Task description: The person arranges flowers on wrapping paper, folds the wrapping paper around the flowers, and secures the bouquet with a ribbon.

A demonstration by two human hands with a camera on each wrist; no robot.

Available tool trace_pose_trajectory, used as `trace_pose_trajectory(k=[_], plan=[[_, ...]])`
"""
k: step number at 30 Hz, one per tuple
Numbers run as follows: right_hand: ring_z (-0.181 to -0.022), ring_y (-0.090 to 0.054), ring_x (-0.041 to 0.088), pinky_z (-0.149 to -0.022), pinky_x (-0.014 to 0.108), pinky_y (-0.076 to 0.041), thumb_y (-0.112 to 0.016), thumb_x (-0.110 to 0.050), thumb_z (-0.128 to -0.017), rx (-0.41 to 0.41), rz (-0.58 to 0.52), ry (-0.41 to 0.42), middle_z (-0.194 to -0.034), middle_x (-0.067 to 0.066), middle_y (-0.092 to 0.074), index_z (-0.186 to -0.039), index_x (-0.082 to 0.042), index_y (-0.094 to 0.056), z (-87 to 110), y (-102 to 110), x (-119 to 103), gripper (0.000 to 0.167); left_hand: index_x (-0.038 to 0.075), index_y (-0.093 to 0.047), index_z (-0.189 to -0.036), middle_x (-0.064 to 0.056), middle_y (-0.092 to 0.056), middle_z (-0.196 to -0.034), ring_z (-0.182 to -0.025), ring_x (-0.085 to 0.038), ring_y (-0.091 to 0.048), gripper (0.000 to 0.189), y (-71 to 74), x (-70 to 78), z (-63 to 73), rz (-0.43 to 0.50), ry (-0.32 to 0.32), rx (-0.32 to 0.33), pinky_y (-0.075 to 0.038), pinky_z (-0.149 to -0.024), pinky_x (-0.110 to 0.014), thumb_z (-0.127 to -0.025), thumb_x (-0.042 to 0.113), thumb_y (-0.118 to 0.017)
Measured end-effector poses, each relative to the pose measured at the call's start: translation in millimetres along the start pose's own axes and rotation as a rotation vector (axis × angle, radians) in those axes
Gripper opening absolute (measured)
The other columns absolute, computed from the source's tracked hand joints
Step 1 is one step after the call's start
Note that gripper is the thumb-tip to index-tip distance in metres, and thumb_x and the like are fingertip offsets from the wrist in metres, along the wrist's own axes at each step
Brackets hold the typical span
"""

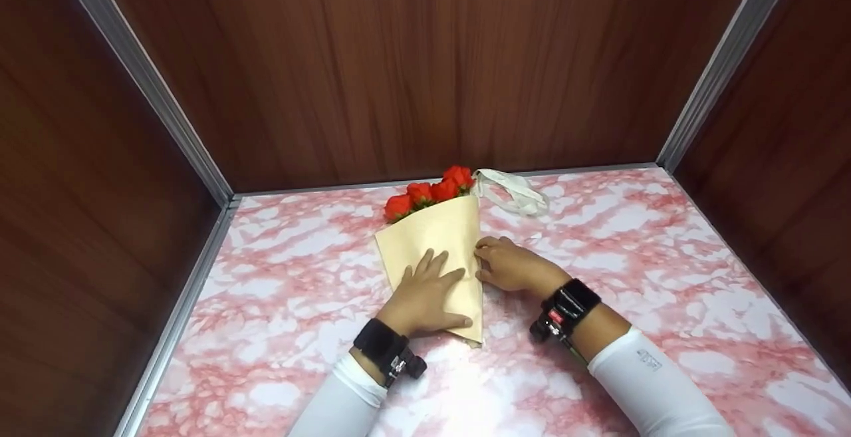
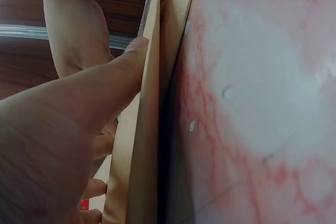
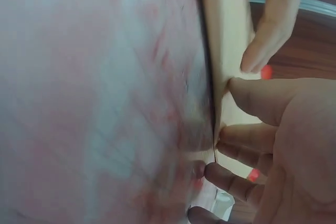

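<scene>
A bouquet of several red artificial-looking roses lies on the table, wrapped in cream wrapping paper folded into a cone. My left hand rests on the lower part of the wrap with fingers spread. In the left wrist view its thumb lies along the paper, near the open folded bottom end. At the wrap's right edge, my right hand has bent fingers and pinches the paper's side. The right wrist view shows that thumb and fingertips at the edge, with other fingertips close over the tabletop.
A looped off-white ribbon lies beside the roses at the back. The tabletop has a pink and white marbled pattern. Brown wood-look panels with metal edge strips stand at the back and both sides.
</scene>
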State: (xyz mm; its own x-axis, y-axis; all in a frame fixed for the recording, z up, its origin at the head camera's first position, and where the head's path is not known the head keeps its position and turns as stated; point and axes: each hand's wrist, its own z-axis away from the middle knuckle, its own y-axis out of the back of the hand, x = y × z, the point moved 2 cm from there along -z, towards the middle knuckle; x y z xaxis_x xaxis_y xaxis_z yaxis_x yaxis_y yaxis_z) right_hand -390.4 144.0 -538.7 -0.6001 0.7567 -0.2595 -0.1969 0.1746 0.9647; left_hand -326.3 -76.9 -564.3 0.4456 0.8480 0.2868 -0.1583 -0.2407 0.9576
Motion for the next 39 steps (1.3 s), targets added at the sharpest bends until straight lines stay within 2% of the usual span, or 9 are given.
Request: trace_pose_trajectory(k=[4, 8, 14, 17, 23, 28, 31, 35, 39], plan=[[-0.145, -0.061, 0.052, -0.125, 0.061, -0.050, -0.071, -0.023, -0.109, -0.003, -0.017, 0.000, -0.162, 0.026, -0.061, -0.141, 0.005, -0.071, -7.7, 1.8, 5.6, 0.042, 0.031, -0.052, -0.172, -0.013, -0.025, -0.189, -0.178, -0.042, -0.015, 0.102, -0.3, -0.1, 0.5, 0.016, 0.008, -0.002, -0.030, -0.133, -0.078, -0.087, 0.079, -0.081], [-0.148, -0.061, 0.049, -0.129, 0.060, -0.046, -0.069, -0.019, -0.110, 0.005, -0.034, -0.009, -0.158, 0.024, -0.064, -0.141, 0.005, -0.071, -14.9, 1.8, 12.7, 0.040, 0.031, -0.051, -0.172, -0.014, -0.025, -0.189, -0.178, -0.042, -0.014, 0.103, 0.1, 0.0, 1.5, 0.031, 0.014, -0.005, -0.029, -0.133, -0.078, -0.087, 0.079, -0.081], [-0.137, -0.064, 0.047, -0.112, 0.067, -0.057, -0.064, -0.016, -0.109, 0.047, -0.027, -0.034, -0.150, 0.020, -0.068, -0.138, -0.001, -0.072, -30.1, 3.0, 19.9, 0.033, 0.032, -0.049, -0.173, -0.013, -0.023, -0.190, -0.179, -0.042, -0.012, 0.102, 0.1, -1.8, 2.3, 0.050, 0.026, -0.012, -0.028, -0.133, -0.079, -0.088, 0.076, -0.082], [-0.135, -0.064, 0.048, -0.109, 0.069, -0.058, -0.062, -0.014, -0.109, 0.060, -0.023, -0.058, -0.150, 0.020, -0.068, -0.136, -0.002, -0.073, -37.8, 5.0, 23.8, 0.031, 0.032, -0.047, -0.174, -0.014, -0.021, -0.191, -0.179, -0.042, -0.009, 0.102, -1.1, -2.3, 2.2, 0.056, 0.028, -0.017, -0.027, -0.134, -0.078, -0.088, 0.075, -0.082], [-0.134, -0.064, 0.050, -0.120, 0.062, -0.052, -0.058, -0.013, -0.112, 0.054, -0.009, -0.050, -0.143, 0.024, -0.068, -0.131, 0.002, -0.073, -52.6, 10.1, 31.6, 0.028, 0.033, -0.045, -0.175, -0.014, -0.019, -0.191, -0.179, -0.042, -0.007, 0.103, -2.2, -0.5, 2.6, 0.043, 0.030, -0.026, -0.024, -0.136, -0.076, -0.090, 0.077, -0.080], [-0.135, -0.064, 0.049, -0.123, 0.060, -0.049, -0.052, -0.012, -0.114, 0.032, 0.065, -0.025, -0.139, 0.028, -0.067, -0.130, 0.007, -0.070, -65.9, 14.0, 38.1, 0.031, 0.033, -0.045, -0.175, -0.013, -0.020, -0.191, -0.179, -0.042, -0.008, 0.103, -1.8, 1.1, 3.4, 0.033, 0.033, -0.023, -0.024, -0.136, -0.076, -0.089, 0.077, -0.080], [-0.140, -0.062, 0.048, -0.126, 0.061, -0.045, -0.049, -0.012, -0.115, 0.025, 0.096, -0.031, -0.142, 0.029, -0.067, -0.134, 0.008, -0.069, -73.3, 15.3, 42.2, 0.034, 0.033, -0.045, -0.175, -0.013, -0.020, -0.191, -0.179, -0.041, -0.009, 0.103, -1.7, 1.0, 4.1, 0.030, 0.033, -0.020, -0.025, -0.136, -0.077, -0.089, 0.077, -0.080], [-0.151, -0.056, 0.046, -0.132, 0.061, -0.040, -0.047, -0.015, -0.117, 0.018, 0.097, -0.058, -0.156, 0.028, -0.063, -0.144, 0.008, -0.067, -80.3, 14.5, 47.5, 0.041, 0.032, -0.044, -0.176, -0.013, -0.019, -0.191, -0.179, -0.041, -0.008, 0.103, -2.0, 0.7, 3.8, 0.037, 0.029, -0.025, -0.024, -0.136, -0.077, -0.090, 0.076, -0.080], [-0.156, -0.051, 0.047, -0.134, 0.061, -0.036, -0.053, -0.017, -0.114, 0.014, 0.080, -0.079, -0.164, 0.028, -0.057, -0.152, 0.009, -0.062, -84.4, 12.6, 52.5, 0.047, 0.032, -0.043, -0.176, -0.013, -0.019, -0.191, -0.179, -0.041, -0.008, 0.103, -1.7, 0.4, 3.1, 0.034, 0.029, -0.032, -0.024, -0.136, -0.076, -0.091, 0.076, -0.080]])
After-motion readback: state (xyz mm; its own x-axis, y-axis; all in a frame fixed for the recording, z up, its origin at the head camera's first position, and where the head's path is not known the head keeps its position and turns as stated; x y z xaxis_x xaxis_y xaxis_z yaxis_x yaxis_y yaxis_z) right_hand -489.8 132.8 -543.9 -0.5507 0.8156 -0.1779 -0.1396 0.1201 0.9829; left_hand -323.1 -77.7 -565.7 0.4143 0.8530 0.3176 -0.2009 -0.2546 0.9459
